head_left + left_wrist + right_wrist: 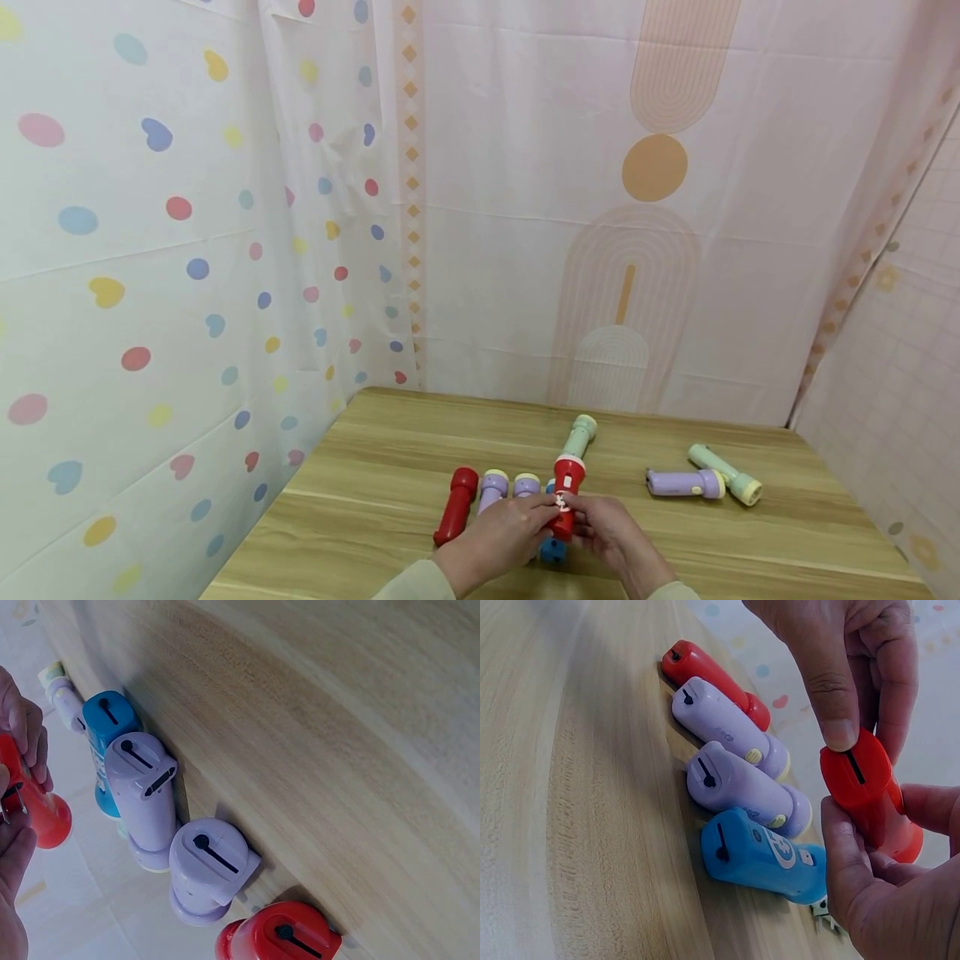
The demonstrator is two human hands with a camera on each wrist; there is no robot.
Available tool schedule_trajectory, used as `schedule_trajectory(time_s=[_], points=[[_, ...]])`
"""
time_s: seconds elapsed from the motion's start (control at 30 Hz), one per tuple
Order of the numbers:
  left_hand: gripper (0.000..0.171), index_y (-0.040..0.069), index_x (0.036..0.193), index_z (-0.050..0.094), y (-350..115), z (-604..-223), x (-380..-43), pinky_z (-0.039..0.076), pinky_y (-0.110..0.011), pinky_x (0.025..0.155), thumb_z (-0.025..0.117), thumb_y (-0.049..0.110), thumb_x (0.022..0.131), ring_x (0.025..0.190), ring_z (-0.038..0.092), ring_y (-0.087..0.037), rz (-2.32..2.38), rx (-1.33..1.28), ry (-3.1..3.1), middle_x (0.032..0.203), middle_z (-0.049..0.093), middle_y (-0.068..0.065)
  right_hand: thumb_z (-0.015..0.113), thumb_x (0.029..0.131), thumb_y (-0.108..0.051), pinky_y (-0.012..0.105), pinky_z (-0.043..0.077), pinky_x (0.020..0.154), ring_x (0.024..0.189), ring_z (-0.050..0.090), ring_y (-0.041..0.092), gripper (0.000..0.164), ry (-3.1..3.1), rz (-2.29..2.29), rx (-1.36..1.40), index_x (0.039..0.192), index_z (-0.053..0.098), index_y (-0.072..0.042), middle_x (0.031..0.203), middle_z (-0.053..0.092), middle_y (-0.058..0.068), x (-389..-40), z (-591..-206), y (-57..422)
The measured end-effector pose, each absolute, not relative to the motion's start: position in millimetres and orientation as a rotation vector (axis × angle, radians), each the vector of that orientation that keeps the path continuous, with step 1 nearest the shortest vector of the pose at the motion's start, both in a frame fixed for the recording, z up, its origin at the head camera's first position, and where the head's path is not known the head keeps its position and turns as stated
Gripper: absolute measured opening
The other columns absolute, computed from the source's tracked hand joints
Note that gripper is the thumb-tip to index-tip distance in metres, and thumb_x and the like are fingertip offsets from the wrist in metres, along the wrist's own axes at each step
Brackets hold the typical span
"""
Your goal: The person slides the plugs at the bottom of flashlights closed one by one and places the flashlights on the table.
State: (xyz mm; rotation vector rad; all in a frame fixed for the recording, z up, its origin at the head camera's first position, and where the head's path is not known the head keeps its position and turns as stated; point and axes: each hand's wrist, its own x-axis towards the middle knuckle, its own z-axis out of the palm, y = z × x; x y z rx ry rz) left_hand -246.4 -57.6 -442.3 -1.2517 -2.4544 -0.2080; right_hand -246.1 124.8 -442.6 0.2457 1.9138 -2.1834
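Observation:
A red flashlight [568,479] with a white band is held above the table by both hands. My left hand [498,537] pinches it near the tail end, its thumb [840,735] on the slotted end cap. My right hand [611,533] grips the body from the other side. Two metal prongs [15,804] show by the fingers in the left wrist view. Below lies a blue flashlight [757,851], partly hidden in the head view. Beside it lie two purple flashlights [142,802] [206,870] and another red flashlight [457,506] in a row.
Behind the held flashlight lies a mint green flashlight [580,437]. On the right side, a purple flashlight [682,484] lies against another green flashlight [723,473]. The wooden table [360,500] meets patterned curtains [487,292] at its back and sides.

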Motion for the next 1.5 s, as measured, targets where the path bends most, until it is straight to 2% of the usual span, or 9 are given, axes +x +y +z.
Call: schedule_trajectory(time_s=[0.63,0.93,1.5], points=[[0.034,0.013,0.122,0.069,-56.3,-442.5,-245.9,0.05,-0.016,0.085,0.075,0.023,0.09,0.103,0.065,-0.004,-0.231,-1.219,-2.501,0.122,0.067,0.003,0.058,0.099,-0.014,0.028,0.057,0.066,0.07,0.068,0.014,0.036,1.95,-2.13,0.327,0.115,0.057,0.018,0.078,0.072,0.007,-247.1,-442.0,122.2],[0.035,0.013,0.121,0.07,-55.7,-442.9,-246.6,0.05,-0.015,0.084,0.076,0.025,0.089,0.101,0.065,-0.003,-0.225,-1.209,-2.499,0.12,0.068,0.003,0.06,0.098,-0.014,0.025,0.055,0.061,0.066,0.066,0.013,0.032,1.966,-2.153,0.342,0.109,0.061,0.016,0.075,0.071,0.006,-246.2,-444.0,119.1],[0.032,0.013,0.117,0.071,-54.7,-439.8,-246.2,0.05,-0.014,0.082,0.076,0.028,0.089,0.094,0.065,-0.002,-0.17,-1.176,-2.463,0.112,0.069,0.004,0.058,0.099,-0.012,0.023,0.054,0.06,0.064,0.066,0.013,0.031,1.939,-2.194,0.355,0.109,0.06,0.017,0.074,0.071,0.006,-244.5,-441.9,114.9]])
